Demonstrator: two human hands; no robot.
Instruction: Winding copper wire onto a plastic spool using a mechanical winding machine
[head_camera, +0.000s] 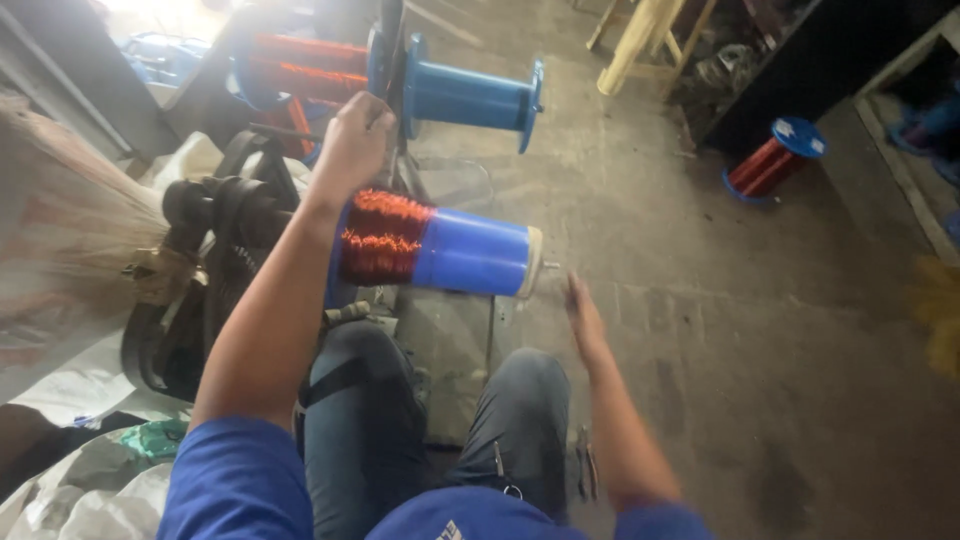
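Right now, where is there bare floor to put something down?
Bare concrete floor lies right of the half-wound blue bobbin, between the right hand and the red spool. Left is crowded: belts, sacks, broom.

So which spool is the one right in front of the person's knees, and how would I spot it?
Start at the dark winding machine on the left. Just right of it, above the person's knees, a blue spool lies sideways, below the left hand. Unlike the empty blue spool above it and the full copper spool far off on the floor, only its left end carries shiny orange wire.
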